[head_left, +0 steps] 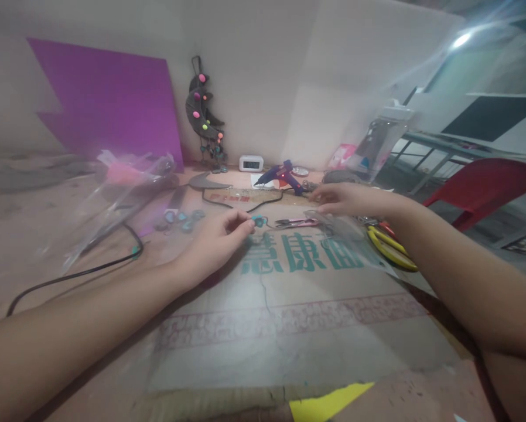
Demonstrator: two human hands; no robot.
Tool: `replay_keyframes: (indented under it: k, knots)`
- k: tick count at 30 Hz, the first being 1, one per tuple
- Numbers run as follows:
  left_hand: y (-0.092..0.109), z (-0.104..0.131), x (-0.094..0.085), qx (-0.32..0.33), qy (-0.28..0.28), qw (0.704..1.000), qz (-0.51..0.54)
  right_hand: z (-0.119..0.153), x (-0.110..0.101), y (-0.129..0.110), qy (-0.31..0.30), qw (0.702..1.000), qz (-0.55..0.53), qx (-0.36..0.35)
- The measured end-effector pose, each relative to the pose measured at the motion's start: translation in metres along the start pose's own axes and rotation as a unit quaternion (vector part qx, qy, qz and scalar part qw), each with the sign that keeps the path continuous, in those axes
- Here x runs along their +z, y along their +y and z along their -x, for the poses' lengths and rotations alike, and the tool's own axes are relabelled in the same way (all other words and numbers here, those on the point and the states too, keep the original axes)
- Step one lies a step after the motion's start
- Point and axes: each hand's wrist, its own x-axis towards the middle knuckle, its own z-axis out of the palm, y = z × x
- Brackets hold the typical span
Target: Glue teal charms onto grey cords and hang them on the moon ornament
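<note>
- Left hand (217,237): grip pinching a small teal piece (258,221) between thumb and forefinger, over the sheet's upper edge
- Right hand (348,199): grip loosely spread, fingers curled, near slim pink-handled snips (304,223) with metal blades
- Beneath, a translucent, creased plastic sheet (333,346) printed with green characters, on the table (113,387)
- Behind, a smooth purple-blue glue gun (280,174) and a flat grey crescent (210,181)
- Against the wall, a dark crescent ornament (197,108) dotted with round, bright balls

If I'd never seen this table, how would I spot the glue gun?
Find the pale wall, then the white digital clock near its foot. Just right of the clock, a bit nearer you, is the blue-purple glue gun. It's the only gun-shaped thing there, with a glowing red light.
</note>
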Motion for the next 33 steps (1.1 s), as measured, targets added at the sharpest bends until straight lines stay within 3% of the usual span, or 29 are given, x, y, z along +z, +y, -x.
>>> replay_keyframes:
  k: [3, 7, 11, 15, 19, 21, 23, 26, 28, 33]
  knots:
    - [0.001, 0.0, 0.0, -0.003, -0.007, 1.0, -0.001, -0.003, 0.007, 0.009, -0.094, 0.995, 0.022, 0.021]
    - [-0.001, -0.001, 0.001, -0.007, -0.012, 1.0, 0.004, -0.01, 0.018, 0.021, -0.118, 0.992, 0.042, 0.027]
    - [-0.002, -0.001, 0.001, 0.003, -0.017, 1.0, 0.002, -0.012, 0.018, 0.018, -0.136, 0.989, 0.053, 0.028]
    - [-0.001, 0.0, 0.0, 0.006, -0.014, 1.0, 0.006, 0.004, -0.006, 0.005, -0.129, 0.991, 0.019, 0.023]
    - [-0.002, 0.0, 0.0, 0.0, -0.015, 1.0, 0.01, 0.034, -0.042, -0.008, -0.203, 0.97, -0.131, -0.04]
    - [-0.002, 0.0, 0.0, -0.003, -0.014, 1.0, 0.006, 0.043, -0.054, -0.013, -0.19, 0.971, -0.136, -0.044]
    - [-0.001, 0.0, 0.0, -0.002, -0.014, 1.0, 0.0, 0.043, -0.057, -0.016, -0.135, 0.986, -0.092, -0.023]
    - [0.001, 0.001, -0.001, 0.005, -0.012, 1.0, -0.006, 0.03, -0.043, -0.017, -0.036, 0.999, -0.026, 0.011]
    - [0.003, 0.001, -0.001, 0.006, -0.009, 1.0, -0.014, 0.017, -0.023, -0.016, 0.005, 1.0, -0.016, -0.01]
    - [0.004, 0.001, -0.001, 0.005, -0.007, 1.0, -0.012, -0.002, 0.025, -0.019, -0.019, 0.997, 0.039, -0.07]
